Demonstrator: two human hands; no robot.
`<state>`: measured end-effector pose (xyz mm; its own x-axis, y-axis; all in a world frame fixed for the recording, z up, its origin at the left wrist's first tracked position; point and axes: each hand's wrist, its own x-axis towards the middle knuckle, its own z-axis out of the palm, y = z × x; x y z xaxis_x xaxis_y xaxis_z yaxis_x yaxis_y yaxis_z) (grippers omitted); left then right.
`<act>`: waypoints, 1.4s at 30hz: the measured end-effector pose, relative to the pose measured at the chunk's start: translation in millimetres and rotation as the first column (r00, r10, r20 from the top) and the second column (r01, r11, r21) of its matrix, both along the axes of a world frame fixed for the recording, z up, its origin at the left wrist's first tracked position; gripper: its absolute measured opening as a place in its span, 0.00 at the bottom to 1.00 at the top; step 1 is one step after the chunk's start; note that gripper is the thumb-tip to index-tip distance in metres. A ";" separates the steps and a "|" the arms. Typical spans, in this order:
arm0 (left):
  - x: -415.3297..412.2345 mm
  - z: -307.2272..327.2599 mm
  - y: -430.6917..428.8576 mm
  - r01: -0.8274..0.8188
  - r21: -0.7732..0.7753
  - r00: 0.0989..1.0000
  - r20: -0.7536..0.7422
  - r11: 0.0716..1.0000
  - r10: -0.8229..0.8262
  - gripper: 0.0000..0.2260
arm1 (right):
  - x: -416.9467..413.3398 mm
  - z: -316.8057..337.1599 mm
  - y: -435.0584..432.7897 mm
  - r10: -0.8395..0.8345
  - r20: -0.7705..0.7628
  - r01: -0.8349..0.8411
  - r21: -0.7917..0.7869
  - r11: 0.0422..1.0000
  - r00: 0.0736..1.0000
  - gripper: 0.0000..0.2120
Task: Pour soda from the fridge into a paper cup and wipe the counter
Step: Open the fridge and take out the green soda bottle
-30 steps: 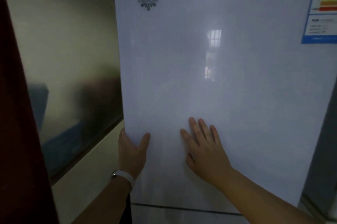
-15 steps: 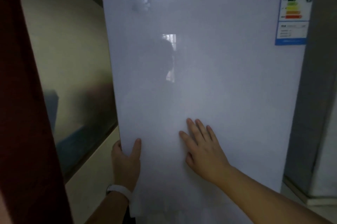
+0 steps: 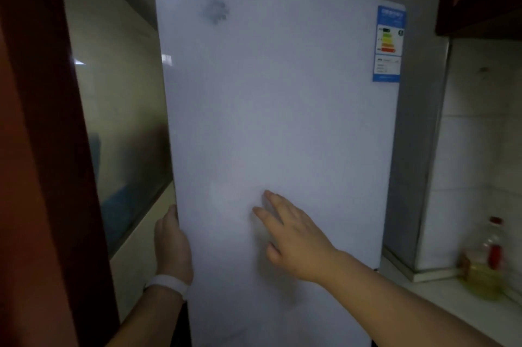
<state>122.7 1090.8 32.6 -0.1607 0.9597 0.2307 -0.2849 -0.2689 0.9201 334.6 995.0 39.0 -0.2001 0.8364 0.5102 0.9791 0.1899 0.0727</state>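
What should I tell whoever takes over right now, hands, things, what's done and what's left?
Left hand: fingers curled round the left edge of the white fridge door, a light grip.
Right hand: flat and open against the door's front, holding nothing.
The door swings on its right side; how far open it stands, I cannot tell. The fridge's inside is hidden.
No soda, paper cup or wiping cloth in view. An oil bottle stands on the counter to the right.
Done: nothing that shows.
Left: soda out, pour into cup, wipe the counter.
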 end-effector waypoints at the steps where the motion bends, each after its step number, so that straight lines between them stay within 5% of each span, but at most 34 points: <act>1: -0.5 -0.4 -6.6 0.003 0.014 1.000 -0.006 1.000 -0.003 0.17 | -2.1 1.1 -5.1 0.003 -0.008 -0.003 -0.001 1.000 1.000 0.37; 6: -5.2 -9.7 -28.6 0.086 0.016 0.996 0.034 0.996 -0.086 0.12 | -20.4 2.8 -31.1 0.020 -0.032 -0.021 -0.012 1.000 0.999 0.36; 12: -11.0 -19.9 -46.9 0.162 -0.060 0.979 0.133 0.985 -0.153 0.21 | -38.2 8.7 -70.2 0.006 -0.091 -0.008 -0.027 1.000 0.996 0.34; 19: -4.1 -22.3 -105.5 0.379 0.020 0.918 -0.138 0.925 -0.373 0.21 | -62.3 23.6 -127.9 -0.028 -0.269 0.002 -0.097 0.995 0.963 0.33; 23: 12.1 -40.3 -132.0 0.294 0.001 0.930 -0.231 0.956 -0.286 0.31 | -68.9 20.4 -170.0 -0.053 -0.330 0.004 -0.147 0.989 0.943 0.34; 28: 36.1 -19.1 -218.6 0.256 0.137 0.944 -0.250 0.957 -0.216 0.10 | -60.7 17.1 -227.0 -0.104 -0.428 0.063 -0.108 0.992 0.898 0.35; 38: 88.2 -18.5 -299.7 0.412 0.224 0.868 -0.391 0.883 -0.306 0.05 | -24.8 4.6 -326.3 -0.297 -0.551 0.307 -0.077 0.949 0.780 0.40; 42: 108.2 -19.9 -315.4 0.464 0.256 0.840 -0.432 0.848 -0.329 0.11 | -5.2 -0.2 -353.1 -0.342 -0.645 0.429 -0.024 0.903 0.683 0.41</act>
